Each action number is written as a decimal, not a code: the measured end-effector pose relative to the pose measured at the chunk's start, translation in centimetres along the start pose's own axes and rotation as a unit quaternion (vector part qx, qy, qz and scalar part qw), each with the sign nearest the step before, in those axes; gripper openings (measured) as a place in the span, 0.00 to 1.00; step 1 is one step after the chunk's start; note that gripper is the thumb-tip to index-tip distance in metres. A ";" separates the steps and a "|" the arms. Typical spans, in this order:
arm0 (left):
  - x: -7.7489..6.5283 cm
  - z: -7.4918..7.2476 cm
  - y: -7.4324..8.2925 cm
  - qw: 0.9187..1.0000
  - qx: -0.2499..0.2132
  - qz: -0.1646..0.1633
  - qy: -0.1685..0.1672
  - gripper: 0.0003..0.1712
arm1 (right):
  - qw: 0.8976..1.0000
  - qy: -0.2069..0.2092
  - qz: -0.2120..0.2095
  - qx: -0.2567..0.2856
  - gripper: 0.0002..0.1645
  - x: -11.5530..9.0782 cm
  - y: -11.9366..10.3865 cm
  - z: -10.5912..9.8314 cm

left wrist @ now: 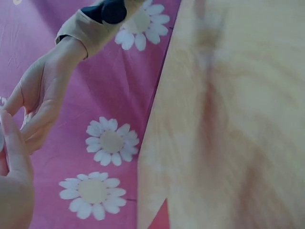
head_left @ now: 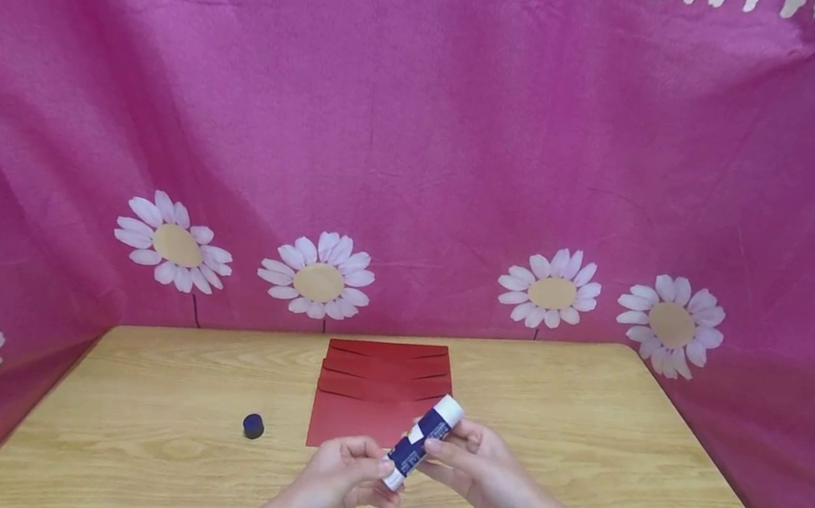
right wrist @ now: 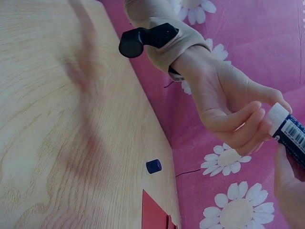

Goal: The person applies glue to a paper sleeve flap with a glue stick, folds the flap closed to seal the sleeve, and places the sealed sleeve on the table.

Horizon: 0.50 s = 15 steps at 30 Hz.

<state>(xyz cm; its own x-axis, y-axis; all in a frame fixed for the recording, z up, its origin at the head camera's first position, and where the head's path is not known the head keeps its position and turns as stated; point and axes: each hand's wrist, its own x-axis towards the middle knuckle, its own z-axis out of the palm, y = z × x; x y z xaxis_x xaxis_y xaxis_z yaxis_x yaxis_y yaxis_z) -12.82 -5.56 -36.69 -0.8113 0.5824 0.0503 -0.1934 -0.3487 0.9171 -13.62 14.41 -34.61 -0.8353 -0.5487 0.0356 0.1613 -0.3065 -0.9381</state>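
Both hands hold a glue stick (head_left: 422,442), navy blue with white ends, uncapped and tilted above the table's front part. My left hand (head_left: 330,480) pinches its lower white end between thumb and fingers. With thumb and fingers, my right hand (head_left: 484,474) grips the blue barrel. The right wrist view shows the left hand (right wrist: 233,105) at the white end and a barcode on the glue stick (right wrist: 293,136). In the left wrist view the glue stick is mostly cut off. Behind the hands lie red envelopes (head_left: 374,414), overlapping, their lower right part hidden.
A dark blue cap (head_left: 253,426) stands on the wooden table (head_left: 154,426), left of the envelopes. A pink cloth (head_left: 421,138) with daisies hangs behind the table and along its sides.
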 end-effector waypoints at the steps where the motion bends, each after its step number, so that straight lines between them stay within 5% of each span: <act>1: 0.0 0.0 -0.1 1.000 -0.018 -0.006 -0.012 0.05 | 1.000 -0.001 0.000 0.000 0.15 0.0 0.0 0.0; 8: -0.3 -0.2 -0.9 0.996 -0.063 -0.050 -0.045 0.07 | 1.000 -0.001 0.004 0.008 0.14 0.0 0.4 0.0; 15: -0.3 -1.0 -1.0 0.996 0.058 -0.058 -0.040 0.17 | 0.999 0.030 0.010 0.014 0.17 0.2 0.9 -0.2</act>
<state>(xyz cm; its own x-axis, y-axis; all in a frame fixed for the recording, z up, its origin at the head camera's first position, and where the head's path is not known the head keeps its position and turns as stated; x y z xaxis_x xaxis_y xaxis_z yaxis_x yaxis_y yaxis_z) -12.94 -6.15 -37.99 -0.7400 0.6719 -0.0308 -0.2133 -0.1910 0.9581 -13.73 14.17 -35.53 -0.8611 -0.5083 -0.0041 0.1922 -0.3180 -0.9284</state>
